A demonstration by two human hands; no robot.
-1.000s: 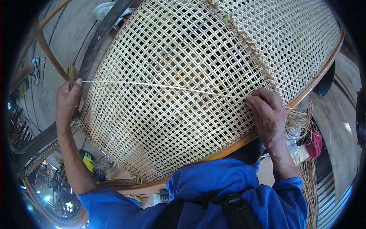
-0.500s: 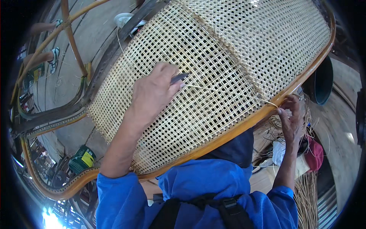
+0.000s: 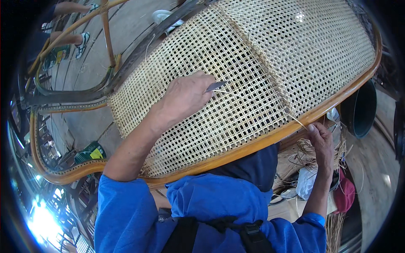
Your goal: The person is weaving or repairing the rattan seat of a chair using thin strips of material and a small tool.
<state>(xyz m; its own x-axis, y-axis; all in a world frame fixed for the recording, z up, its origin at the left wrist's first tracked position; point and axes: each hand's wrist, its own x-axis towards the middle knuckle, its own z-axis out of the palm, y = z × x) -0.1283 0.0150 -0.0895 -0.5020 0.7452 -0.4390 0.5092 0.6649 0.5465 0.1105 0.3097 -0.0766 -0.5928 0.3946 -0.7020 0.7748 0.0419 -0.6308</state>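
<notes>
Gripping in left hand [image 3: 185,95], centre of frame: a dark, narrow, pointed metal blade [image 3: 217,86], fingers wrapped tight, tip to the right. Pinching between thumb and fingers of right hand [image 3: 322,143], lower right: a thin, pale, flat cane strand [image 3: 298,121], leading up-left over the rim to the mesh.

Spread from centre to upper right: a large, straw-coloured, open-weave cane panel [image 3: 202,139], set in a curved, glossy honey-brown wooden rim [image 3: 253,139]. Crossed by a raised tan cane seam [image 3: 262,60] from top centre down toward the right hand.

Done, by the look: upper-right part beyond the seam, weave dense and even. Probably less far along: part left of the seam, holes squarer and wider. Apparently left: the right-hand strand, plus a short pale loose end [image 3: 222,91] beside the blade. Also seemingly uncaned: a curved brown wooden arm [image 3: 67,178] with a row of small bare holes, far left.

Hidden: blade handle, inside the left fist; mesh under the left forearm; panel underside. Can't tell blade contact with mesh or strand. Cut off: panel's far end, at top edge. Washed out: lower left, strong glare. Too dark to read: clutter along the lens rim.
</notes>
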